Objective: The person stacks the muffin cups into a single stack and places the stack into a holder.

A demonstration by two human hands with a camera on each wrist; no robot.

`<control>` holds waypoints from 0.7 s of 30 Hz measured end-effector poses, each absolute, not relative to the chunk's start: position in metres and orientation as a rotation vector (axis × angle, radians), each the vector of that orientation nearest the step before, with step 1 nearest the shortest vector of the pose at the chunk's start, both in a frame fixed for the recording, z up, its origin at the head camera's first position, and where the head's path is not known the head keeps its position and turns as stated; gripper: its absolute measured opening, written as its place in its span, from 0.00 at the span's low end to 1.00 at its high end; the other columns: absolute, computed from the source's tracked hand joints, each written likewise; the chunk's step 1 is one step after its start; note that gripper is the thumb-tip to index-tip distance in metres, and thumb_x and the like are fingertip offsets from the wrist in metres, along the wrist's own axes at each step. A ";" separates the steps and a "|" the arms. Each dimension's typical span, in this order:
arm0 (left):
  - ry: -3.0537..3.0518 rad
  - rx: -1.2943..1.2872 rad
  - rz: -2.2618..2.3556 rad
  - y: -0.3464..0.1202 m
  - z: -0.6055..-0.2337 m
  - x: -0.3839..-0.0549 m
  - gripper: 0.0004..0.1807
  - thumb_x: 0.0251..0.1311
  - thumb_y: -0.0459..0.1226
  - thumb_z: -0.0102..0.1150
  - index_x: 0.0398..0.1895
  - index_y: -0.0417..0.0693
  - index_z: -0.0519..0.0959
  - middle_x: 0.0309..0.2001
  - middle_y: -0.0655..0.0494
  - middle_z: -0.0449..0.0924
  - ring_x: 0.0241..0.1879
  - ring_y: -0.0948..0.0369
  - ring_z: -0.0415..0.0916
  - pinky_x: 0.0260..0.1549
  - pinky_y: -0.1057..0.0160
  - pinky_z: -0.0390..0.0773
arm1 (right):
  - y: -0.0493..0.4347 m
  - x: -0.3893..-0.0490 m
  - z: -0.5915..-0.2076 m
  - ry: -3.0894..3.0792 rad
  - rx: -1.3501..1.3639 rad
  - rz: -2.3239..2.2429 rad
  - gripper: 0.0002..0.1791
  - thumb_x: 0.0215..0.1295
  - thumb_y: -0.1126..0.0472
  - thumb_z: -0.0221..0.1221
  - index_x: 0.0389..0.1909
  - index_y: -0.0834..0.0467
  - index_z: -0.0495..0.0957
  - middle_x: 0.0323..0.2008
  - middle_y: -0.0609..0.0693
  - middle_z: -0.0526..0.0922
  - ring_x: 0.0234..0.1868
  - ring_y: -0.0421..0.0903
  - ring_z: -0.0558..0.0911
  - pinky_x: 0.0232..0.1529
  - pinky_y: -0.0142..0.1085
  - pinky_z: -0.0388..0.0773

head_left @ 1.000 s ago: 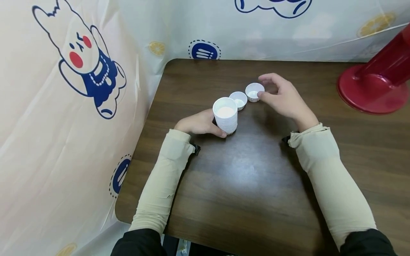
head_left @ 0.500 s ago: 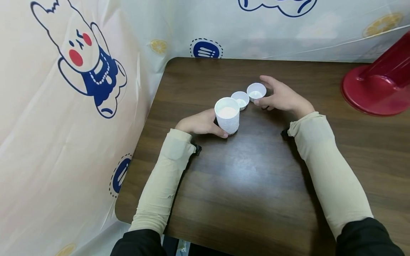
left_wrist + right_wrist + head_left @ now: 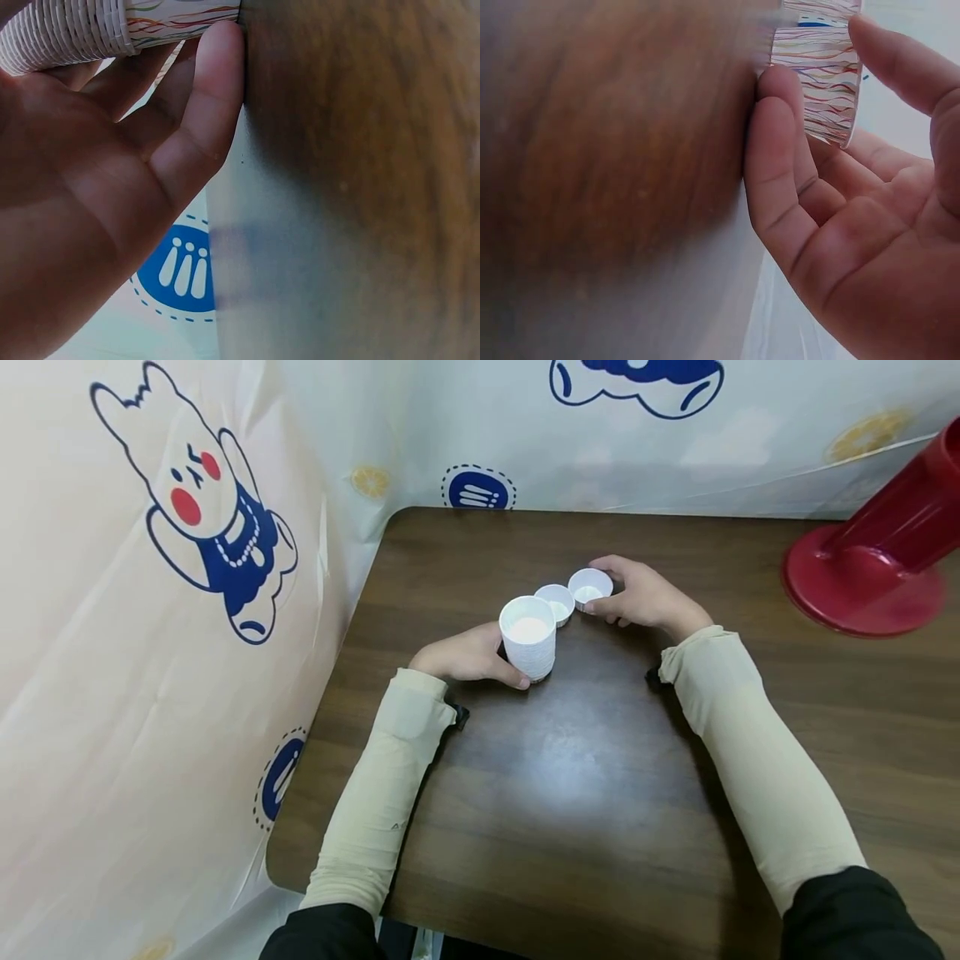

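Note:
My left hand [image 3: 471, 656] holds an upright stack of nested white paper cups [image 3: 531, 653] on the table, its thumb along the near side. The left wrist view shows the stacked rims [image 3: 71, 34] and wavy coloured lines on the lowest cup [image 3: 184, 22]. Beyond the stack stand two single small paper cups in a slanting row, a nearer one [image 3: 556, 600] and a farther one [image 3: 590, 585]. My right hand [image 3: 648, 600] grips the farther cup from the right, thumb at its rim and fingers round its side. Coloured wavy lines cover that cup's wall [image 3: 821, 71].
A glossy red cylinder on a round base [image 3: 862, 585] stands at the right of the brown wooden table [image 3: 570, 802]. A light curtain [image 3: 217, 710] with printed cartoon figures hangs along the left and far edges.
My right hand has moved left and closed round the farther cup. The left hand stays at the stack. The head view has shifted slightly.

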State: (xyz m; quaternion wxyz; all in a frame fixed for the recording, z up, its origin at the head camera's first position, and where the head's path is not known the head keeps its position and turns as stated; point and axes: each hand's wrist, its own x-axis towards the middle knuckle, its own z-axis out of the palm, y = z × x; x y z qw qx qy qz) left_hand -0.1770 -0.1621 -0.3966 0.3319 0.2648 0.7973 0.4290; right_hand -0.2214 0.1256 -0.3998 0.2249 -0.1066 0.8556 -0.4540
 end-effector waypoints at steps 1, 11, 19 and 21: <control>2.083 0.689 1.120 -0.162 -0.396 -0.177 0.42 0.49 0.33 0.77 0.68 0.43 0.68 0.60 0.54 0.75 0.59 0.59 0.69 0.63 0.61 0.63 | 0.125 -0.221 -0.400 2.366 -0.292 -1.248 0.40 0.66 0.59 0.67 0.75 0.60 0.60 0.58 0.62 0.73 0.33 0.53 0.81 0.32 0.38 0.80; 2.093 0.692 1.134 -0.162 -0.396 -0.174 0.41 0.50 0.33 0.77 0.68 0.43 0.68 0.59 0.53 0.75 0.58 0.57 0.70 0.63 0.58 0.63 | 0.124 -0.218 -0.403 2.407 -0.325 -1.235 0.41 0.63 0.60 0.68 0.74 0.59 0.61 0.51 0.62 0.75 0.31 0.54 0.81 0.31 0.39 0.79; 2.094 0.714 1.126 -0.162 -0.396 -0.173 0.41 0.50 0.32 0.76 0.68 0.42 0.67 0.60 0.52 0.75 0.59 0.56 0.69 0.64 0.57 0.63 | 0.128 -0.212 -0.400 2.428 -0.317 -1.242 0.36 0.65 0.60 0.67 0.70 0.61 0.64 0.51 0.62 0.76 0.34 0.53 0.82 0.32 0.40 0.81; 2.097 0.723 1.121 -0.161 -0.395 -0.174 0.41 0.50 0.32 0.76 0.69 0.42 0.67 0.60 0.52 0.75 0.59 0.56 0.69 0.64 0.57 0.63 | 0.130 -0.208 -0.396 2.428 -0.312 -1.251 0.35 0.65 0.60 0.67 0.70 0.61 0.64 0.52 0.62 0.75 0.36 0.54 0.82 0.33 0.41 0.81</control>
